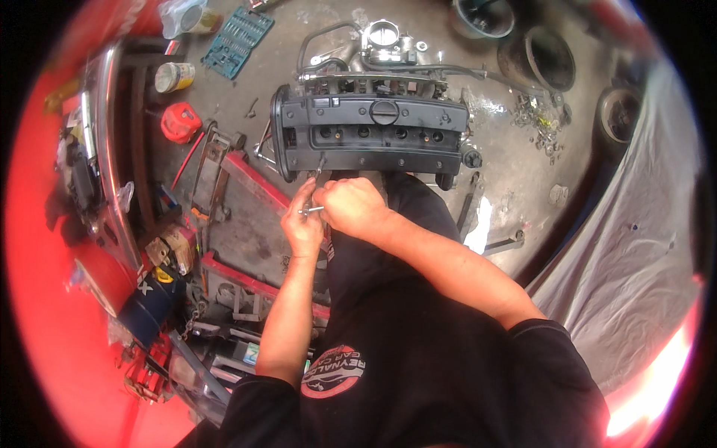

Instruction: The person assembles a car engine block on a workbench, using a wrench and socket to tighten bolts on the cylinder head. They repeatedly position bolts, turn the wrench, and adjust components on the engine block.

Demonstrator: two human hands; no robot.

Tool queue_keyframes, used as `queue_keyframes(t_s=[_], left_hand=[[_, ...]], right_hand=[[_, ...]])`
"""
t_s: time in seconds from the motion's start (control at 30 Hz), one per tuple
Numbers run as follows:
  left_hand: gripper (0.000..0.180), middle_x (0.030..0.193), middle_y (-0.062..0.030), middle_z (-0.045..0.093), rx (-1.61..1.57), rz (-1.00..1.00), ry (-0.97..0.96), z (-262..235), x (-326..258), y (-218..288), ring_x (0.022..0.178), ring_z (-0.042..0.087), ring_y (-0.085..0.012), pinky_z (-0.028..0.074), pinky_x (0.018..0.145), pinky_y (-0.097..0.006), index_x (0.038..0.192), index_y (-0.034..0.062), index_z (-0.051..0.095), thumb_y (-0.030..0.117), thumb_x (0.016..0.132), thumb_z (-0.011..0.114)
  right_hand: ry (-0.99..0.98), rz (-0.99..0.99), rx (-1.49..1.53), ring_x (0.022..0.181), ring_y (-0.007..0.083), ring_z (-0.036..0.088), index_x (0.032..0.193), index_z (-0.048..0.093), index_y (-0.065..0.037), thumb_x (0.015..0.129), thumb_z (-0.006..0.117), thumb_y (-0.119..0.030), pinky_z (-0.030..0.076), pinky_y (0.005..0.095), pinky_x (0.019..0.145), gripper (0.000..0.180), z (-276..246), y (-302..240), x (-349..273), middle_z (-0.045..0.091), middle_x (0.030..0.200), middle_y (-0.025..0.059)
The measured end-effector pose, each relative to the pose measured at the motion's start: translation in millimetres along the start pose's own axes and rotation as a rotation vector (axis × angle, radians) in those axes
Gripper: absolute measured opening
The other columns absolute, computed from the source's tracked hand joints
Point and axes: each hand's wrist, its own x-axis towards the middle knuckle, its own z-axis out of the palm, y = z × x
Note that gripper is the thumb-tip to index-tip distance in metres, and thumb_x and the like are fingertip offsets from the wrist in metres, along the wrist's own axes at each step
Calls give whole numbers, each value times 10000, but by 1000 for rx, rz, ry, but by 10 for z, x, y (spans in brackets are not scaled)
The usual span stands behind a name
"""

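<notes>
A car engine with a black plastic valve cover [343, 112] stands on the floor in front of me. Its round oil filler cap [384, 113] is in place, and a row of round holes runs along the cover. At the cover's near edge, left of its middle, my right hand [352, 207] is closed in a fist. My left hand [302, 226] meets it with bent fingers. A slim metal hand tool [311, 211] shows between the two hands, and a thin shaft [321, 166] reaches from them over the cover. My fingers hide much of the tool, so its exact kind is unclear.
Beyond the cover sits a metal throttle body [383, 35] with hoses. A teal socket case [237, 42], a white tub [175, 77] and a red container [180, 122] stand left. Red metal beams [258, 183] lie nearby. Loose bolts [544, 123] and a grey sheet [620, 216] are right.
</notes>
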Motion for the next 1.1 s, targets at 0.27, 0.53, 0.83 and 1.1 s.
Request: queue_keyframes(t_s=[0.27, 0.53, 0.83, 1.1], left_hand=[[272, 1239, -146, 736, 15, -37, -376, -247, 387, -53, 1196, 688, -249, 548, 997, -364, 1122, -40, 729, -119, 876, 643], [274, 1168, -129, 744, -811, -295, -396, -507, 653, 188, 1079, 719, -240, 570, 946, -335, 1183, 2, 717, -18, 938, 596], [170, 684, -164, 602, 49, -163, -480, -237, 774, 337, 603, 605, -302, 475, 588, -395, 797, -6, 628, 121, 894, 686], [235, 677, -201, 584, 141, -71, -557, -264, 848, 424, 629, 604, -406, 463, 576, -447, 729, -3, 558, 124, 890, 672]], right_hand=[[-80, 257, 343, 830, 388, 722, 885, 706, -34, 825, 670, -181, 573, 502, 757, 163, 195, -171, -79, 732, 851, 196], [28, 532, 837, 777, 424, 698, 828, 684, 0, 795, 684, -163, 539, 491, 717, 166, 558, -249, 12, 684, 773, 245], [435, 499, 1077, 606, 220, 659, 754, 658, 17, 806, 715, -87, 500, 403, 602, 130, 1041, -576, -7, 652, 676, 194], [563, 508, 1154, 599, 131, 582, 731, 627, 23, 827, 715, -85, 480, 382, 584, 169, 1153, -638, 8, 632, 647, 171]])
